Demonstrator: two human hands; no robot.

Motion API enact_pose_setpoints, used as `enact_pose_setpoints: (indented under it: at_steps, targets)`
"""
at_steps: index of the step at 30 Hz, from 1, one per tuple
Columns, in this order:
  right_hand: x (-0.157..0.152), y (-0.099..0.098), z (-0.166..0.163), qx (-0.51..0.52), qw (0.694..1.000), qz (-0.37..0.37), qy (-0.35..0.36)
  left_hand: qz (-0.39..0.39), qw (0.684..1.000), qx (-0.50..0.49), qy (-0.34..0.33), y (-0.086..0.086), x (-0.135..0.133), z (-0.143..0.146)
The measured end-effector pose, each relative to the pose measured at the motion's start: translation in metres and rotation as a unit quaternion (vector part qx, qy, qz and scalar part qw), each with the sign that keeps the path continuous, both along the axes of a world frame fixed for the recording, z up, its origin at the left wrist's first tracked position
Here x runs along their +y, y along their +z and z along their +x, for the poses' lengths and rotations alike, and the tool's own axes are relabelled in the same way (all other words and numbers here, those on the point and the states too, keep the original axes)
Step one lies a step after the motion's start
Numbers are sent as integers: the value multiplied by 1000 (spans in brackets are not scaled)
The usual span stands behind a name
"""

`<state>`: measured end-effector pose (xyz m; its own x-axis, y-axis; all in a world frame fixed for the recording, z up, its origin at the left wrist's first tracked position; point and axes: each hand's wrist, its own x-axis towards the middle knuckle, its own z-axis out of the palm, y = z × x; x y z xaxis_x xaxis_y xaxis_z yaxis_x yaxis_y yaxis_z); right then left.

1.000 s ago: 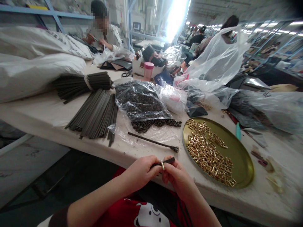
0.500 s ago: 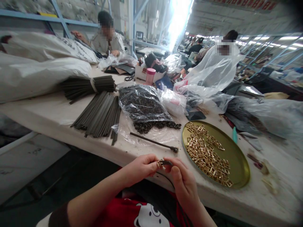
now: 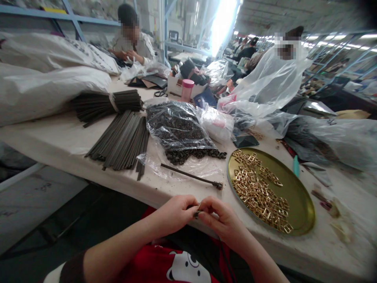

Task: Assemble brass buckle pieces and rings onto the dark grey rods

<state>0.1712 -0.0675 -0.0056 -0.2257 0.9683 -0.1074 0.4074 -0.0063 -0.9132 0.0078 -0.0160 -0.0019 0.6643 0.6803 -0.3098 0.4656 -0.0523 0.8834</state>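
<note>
My left hand (image 3: 178, 214) and my right hand (image 3: 219, 218) meet at the table's front edge, fingertips pinched together. Between them is a dark narrow strap (image 3: 196, 214) with a small gold buckle (image 3: 199, 205), mostly covered by my fingers. The left fingers close on the buckle, the right ones on the strap. Just beyond my hands lies another dark strap (image 3: 188, 174) with a buckle and loops at its right end. To the right, a round gold tray (image 3: 303, 200) carries many gold buckles (image 3: 262, 196).
Dark strips lie in a loose pile (image 3: 122, 141) and a tied bundle (image 3: 108, 104) at left. A clear bag of small black loops (image 3: 179, 125) spills open mid-table. Behind stand a pink-lidded jar (image 3: 187, 90) and white sacks (image 3: 50, 86). A person (image 3: 132, 43) sits across the table.
My right hand has moved left against my left fingertips, and its fingers have bent in over the strap and buckle. The person across has lowered a raised hand.
</note>
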Motion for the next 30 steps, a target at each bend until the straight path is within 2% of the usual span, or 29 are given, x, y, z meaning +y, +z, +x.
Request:
enact_pose_setpoints:
  at_steps: [5, 8, 13, 18, 23, 26, 30]
  targets:
    - [6, -7, 9, 111, 988, -110, 10, 12, 999, 35, -12, -7, 1, 5]
    - [7, -14, 14, 166, 974, -157, -9, 10, 998, 56, -22, -12, 4, 8]
    - [10, -18, 19, 212, 958, -183, -66, 5, 998, 63, -29, -15, 11, 14]
    - [16, -15, 22, 252, 941, -214, -77, -11, 998, 54, -35, -16, 14, 16]
    - [15, -15, 22, 270, 938, -207, -60, -18, 998, 50, -40, -18, 13, 15]
    - [12, -18, 19, 253, 947, -187, -59, 4, 997, 56, -43, -18, 10, 14]
    - [7, -21, 11, 122, 987, -74, -75, 48, 996, 61, -43, -18, 5, 10]
